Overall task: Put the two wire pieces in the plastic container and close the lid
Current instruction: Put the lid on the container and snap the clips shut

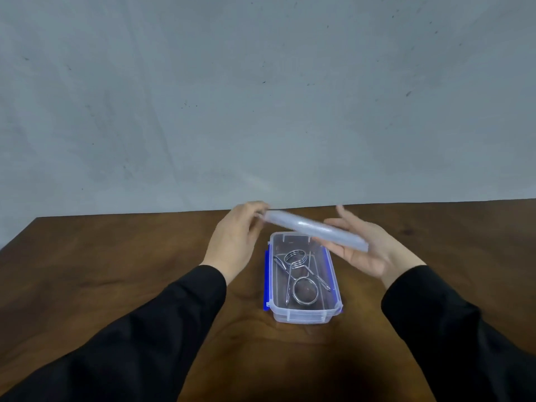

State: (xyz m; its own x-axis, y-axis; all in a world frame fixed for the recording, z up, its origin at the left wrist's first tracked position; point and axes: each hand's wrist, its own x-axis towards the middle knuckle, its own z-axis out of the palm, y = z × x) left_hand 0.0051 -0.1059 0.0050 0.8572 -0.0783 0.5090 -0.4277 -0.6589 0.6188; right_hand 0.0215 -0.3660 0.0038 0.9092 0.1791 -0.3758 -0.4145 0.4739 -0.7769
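Observation:
A clear plastic container (304,313) with blue side latches stands open in the middle of the wooden table. Two silver wire pieces lie inside it: a coiled one (294,258) toward the far end and one with a large ring (305,291) nearer me; they cross each other. The translucent lid (316,230), blurred, hangs tilted above the container's far end. My left hand (235,242) grips its left end. My right hand (365,250) holds its right end from below, palm up and fingers spread.
The brown wooden table (145,256) stretches out on both sides of the container. A plain grey wall (261,97) rises right behind its far edge. Black sleeves cover both my forearms.

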